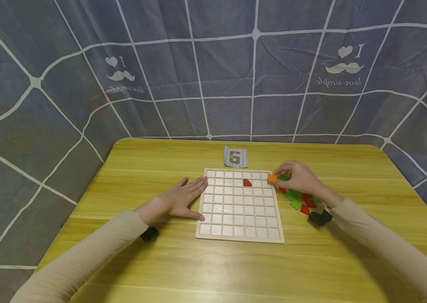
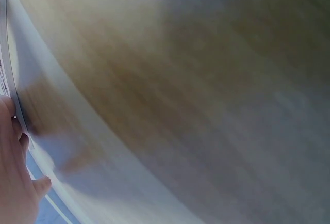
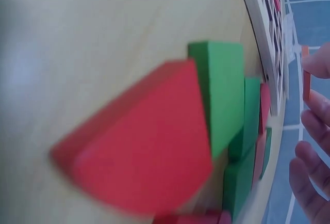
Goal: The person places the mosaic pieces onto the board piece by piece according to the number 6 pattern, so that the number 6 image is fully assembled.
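Note:
A wooden grid board (image 1: 238, 206) with square cells lies on the table. One red quarter-round tile (image 1: 247, 183) sits in a cell of its second row. My left hand (image 1: 183, 198) rests with fingers spread at the board's left edge, fingertips on the rim. Between thumb and fingers my right hand (image 1: 298, 176) pinches an orange square tile (image 1: 272, 178), which overlaps the board's upper right edge in the head view. In the right wrist view the orange tile (image 3: 306, 74) shows edge-on, above the table. Below that hand lie loose red and green tiles (image 1: 295, 204).
A small pattern card (image 1: 236, 157) with a coloured figure on a grid lies behind the board. Red (image 3: 144, 141) and green tiles (image 3: 227, 90) are heaped close to the right wrist camera. A grey checked curtain (image 1: 228, 84) hangs behind the table (image 1: 153, 160).

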Motion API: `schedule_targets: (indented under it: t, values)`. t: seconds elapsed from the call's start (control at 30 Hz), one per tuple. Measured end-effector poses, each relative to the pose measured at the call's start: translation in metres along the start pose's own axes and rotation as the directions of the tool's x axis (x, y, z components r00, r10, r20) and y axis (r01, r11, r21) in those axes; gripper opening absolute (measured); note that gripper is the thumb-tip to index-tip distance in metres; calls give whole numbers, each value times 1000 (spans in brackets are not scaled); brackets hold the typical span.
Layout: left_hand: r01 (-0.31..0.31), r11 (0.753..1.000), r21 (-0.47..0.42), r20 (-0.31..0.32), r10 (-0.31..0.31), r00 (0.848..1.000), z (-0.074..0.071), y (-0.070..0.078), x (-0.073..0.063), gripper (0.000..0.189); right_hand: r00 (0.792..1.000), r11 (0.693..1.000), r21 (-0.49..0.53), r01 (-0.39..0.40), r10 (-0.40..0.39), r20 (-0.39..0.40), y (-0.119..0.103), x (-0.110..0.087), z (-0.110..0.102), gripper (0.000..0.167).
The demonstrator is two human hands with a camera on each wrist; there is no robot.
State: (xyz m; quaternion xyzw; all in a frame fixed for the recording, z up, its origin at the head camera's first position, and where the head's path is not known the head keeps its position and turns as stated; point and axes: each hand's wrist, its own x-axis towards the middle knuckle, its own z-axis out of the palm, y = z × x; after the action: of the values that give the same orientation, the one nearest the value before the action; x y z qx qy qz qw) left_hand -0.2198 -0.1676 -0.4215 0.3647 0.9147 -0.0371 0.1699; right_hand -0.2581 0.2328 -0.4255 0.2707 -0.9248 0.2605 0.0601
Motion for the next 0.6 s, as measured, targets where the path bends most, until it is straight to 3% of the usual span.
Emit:
schedule_targets:
  t: [0.43,0.6]
  values:
    - [-2,1000,-3,0,2,1000,0,0,1,108,999,999,39,-15,14,34,-19,15,11,31]
    - [-2,1000,-7,-2,2,1000,0,0,0,107,999,999,48,15,-17,40,-25,20,15,28]
